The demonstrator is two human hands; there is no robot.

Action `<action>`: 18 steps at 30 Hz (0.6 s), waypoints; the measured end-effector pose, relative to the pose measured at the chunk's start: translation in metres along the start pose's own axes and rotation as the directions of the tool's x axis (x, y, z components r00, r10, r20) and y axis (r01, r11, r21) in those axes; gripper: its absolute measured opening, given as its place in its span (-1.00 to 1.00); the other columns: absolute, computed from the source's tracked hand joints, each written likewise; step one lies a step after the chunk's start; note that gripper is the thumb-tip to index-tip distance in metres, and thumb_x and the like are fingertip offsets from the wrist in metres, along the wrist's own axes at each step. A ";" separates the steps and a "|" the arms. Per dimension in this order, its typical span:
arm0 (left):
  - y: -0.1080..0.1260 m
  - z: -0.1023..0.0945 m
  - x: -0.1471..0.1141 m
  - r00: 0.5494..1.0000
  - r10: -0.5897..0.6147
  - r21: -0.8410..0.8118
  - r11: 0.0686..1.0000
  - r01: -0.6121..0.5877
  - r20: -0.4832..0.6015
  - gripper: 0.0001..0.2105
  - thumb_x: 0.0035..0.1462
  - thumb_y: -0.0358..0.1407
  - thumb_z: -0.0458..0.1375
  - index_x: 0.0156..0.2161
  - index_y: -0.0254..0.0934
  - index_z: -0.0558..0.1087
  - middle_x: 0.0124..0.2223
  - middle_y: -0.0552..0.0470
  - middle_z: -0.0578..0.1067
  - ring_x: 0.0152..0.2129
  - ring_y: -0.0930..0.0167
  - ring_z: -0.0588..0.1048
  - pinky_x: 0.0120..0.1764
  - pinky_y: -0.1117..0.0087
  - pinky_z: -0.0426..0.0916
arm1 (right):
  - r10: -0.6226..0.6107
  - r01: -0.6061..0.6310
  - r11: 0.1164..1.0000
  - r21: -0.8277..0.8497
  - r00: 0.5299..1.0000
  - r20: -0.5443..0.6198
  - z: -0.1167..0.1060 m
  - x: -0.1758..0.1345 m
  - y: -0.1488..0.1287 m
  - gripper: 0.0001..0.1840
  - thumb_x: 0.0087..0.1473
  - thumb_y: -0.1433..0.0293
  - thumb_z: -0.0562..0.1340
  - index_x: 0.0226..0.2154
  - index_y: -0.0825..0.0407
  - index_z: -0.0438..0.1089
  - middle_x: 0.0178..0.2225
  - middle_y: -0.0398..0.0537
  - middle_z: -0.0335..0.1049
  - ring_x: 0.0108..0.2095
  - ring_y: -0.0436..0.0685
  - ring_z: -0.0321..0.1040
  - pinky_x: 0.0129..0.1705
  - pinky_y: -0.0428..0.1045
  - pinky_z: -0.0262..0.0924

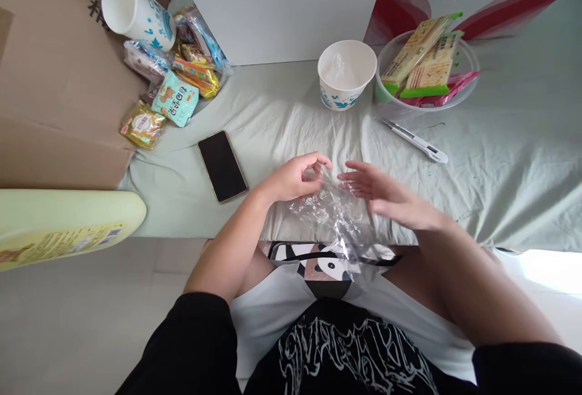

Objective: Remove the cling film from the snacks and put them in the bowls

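A crumpled clear plastic bag [339, 219] hangs over the front edge of the cloth-covered table. My left hand [304, 175] is closed on its upper part, fingers curled in a pinch. To the right, my right hand [379, 192] has its fingers stretched out and thumb apart, close beside the plastic; whether it touches the film I cannot tell. Beyond my hands stands a white paper cup [343, 94] with a blue pattern and a bit of clear film inside. A white utility knife [418, 142] lies on the cloth, past my right hand.
A black phone [222, 166] lies left of my hands. Behind it are several wrapped snacks [175, 97] and a tilted paper cup [136, 10] by a cardboard box [59, 79]. A clear plastic bowl [470, 82] holds wrapped crackers [431, 61]. White boxes [295, 19] line the back.
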State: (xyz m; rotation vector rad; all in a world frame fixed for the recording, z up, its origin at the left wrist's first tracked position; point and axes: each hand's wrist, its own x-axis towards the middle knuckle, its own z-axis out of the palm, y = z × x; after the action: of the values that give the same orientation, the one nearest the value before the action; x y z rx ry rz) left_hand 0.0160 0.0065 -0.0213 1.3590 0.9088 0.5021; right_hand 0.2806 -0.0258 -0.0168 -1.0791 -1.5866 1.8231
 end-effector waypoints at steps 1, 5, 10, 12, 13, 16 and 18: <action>0.001 -0.002 -0.001 1.000 -0.004 -0.020 1.000 0.004 0.004 -0.66 0.06 -0.32 0.30 -0.03 -0.18 0.44 -0.24 0.09 0.45 -0.58 0.54 0.48 -0.62 0.53 0.28 | 0.083 -0.079 0.995 -0.067 0.995 0.049 0.007 0.004 0.000 -0.23 0.02 -0.06 0.40 0.15 0.01 0.34 -0.14 0.07 0.55 -0.19 0.19 0.50 -0.17 0.09 0.41; 0.000 -0.018 -0.003 0.968 0.092 -0.295 0.942 -0.161 -0.235 -0.43 0.04 -0.10 0.38 0.16 -0.08 0.38 -0.08 0.01 0.55 -0.38 0.42 0.62 -0.43 0.46 0.46 | 0.177 -0.154 0.962 -0.225 0.981 0.083 0.021 0.009 -0.001 -0.73 0.15 0.17 0.28 -0.41 0.02 0.39 -0.60 -0.18 0.37 -0.57 0.00 0.26 -0.46 -0.03 0.16; -0.006 -0.006 0.003 0.993 0.036 -0.479 0.873 -0.087 -0.115 -0.33 -0.05 0.17 0.39 0.04 -0.27 0.51 0.02 -0.19 0.61 -0.10 0.21 0.64 -0.12 0.28 0.55 | 0.020 -0.047 0.995 -0.088 0.959 -0.282 0.023 0.019 0.003 -0.76 0.12 0.17 0.25 -0.36 -0.01 0.31 -0.64 -0.21 0.36 -0.61 0.00 0.25 -0.51 -0.05 0.12; -0.009 0.009 0.006 0.998 -0.061 -0.393 0.918 0.060 0.010 -0.43 -0.07 -0.04 0.46 0.00 -0.33 0.54 -0.06 -0.20 0.65 -0.16 0.23 0.65 -0.13 0.27 0.54 | -0.016 -0.031 0.994 -0.103 0.907 -0.421 0.025 0.022 0.004 -0.79 0.11 0.20 0.25 -0.35 -0.02 0.31 -0.65 -0.23 0.34 -0.61 0.00 0.25 -0.52 -0.06 0.10; -0.010 0.015 0.007 0.993 -0.115 -0.345 0.933 0.107 -0.002 -0.54 -0.03 -0.17 0.45 -0.04 -0.34 0.55 -0.12 -0.17 0.67 -0.21 0.26 0.65 -0.15 0.29 0.54 | -0.034 -0.019 0.994 -0.109 0.881 -0.471 0.026 0.023 0.005 -0.81 0.10 0.22 0.25 -0.34 -0.02 0.32 -0.65 -0.25 0.31 -0.62 -0.01 0.23 -0.52 -0.06 0.08; -0.010 0.025 0.009 0.954 -0.231 -0.303 0.938 0.167 -0.190 -0.83 0.09 -0.41 0.23 -0.17 -0.35 0.55 -0.25 -0.08 0.67 -0.35 0.36 0.65 -0.23 0.34 0.53 | -0.079 0.040 0.996 -0.079 0.812 -0.578 0.028 0.023 0.007 -0.82 0.07 0.26 0.27 -0.27 -0.03 0.34 -0.63 -0.29 0.24 -0.60 -0.02 0.17 -0.52 -0.07 0.06; -0.007 0.025 0.010 0.931 -0.254 -0.327 0.931 0.162 -0.263 -0.83 0.12 -0.45 0.13 -0.21 -0.34 0.55 -0.27 -0.06 0.67 -0.36 0.38 0.66 -0.24 0.35 0.54 | -0.090 0.104 0.994 -0.013 0.777 -0.623 0.027 0.022 0.009 -0.77 0.08 0.24 0.27 -0.20 -0.04 0.34 -0.56 -0.26 0.30 -0.55 0.00 0.23 -0.47 -0.06 0.15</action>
State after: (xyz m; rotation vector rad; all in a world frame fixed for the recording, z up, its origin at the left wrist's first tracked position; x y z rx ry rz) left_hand 0.0402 -0.0024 -0.0320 0.9077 1.1628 0.6636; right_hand 0.2475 -0.0263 -0.0307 -1.3779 -1.1813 1.2127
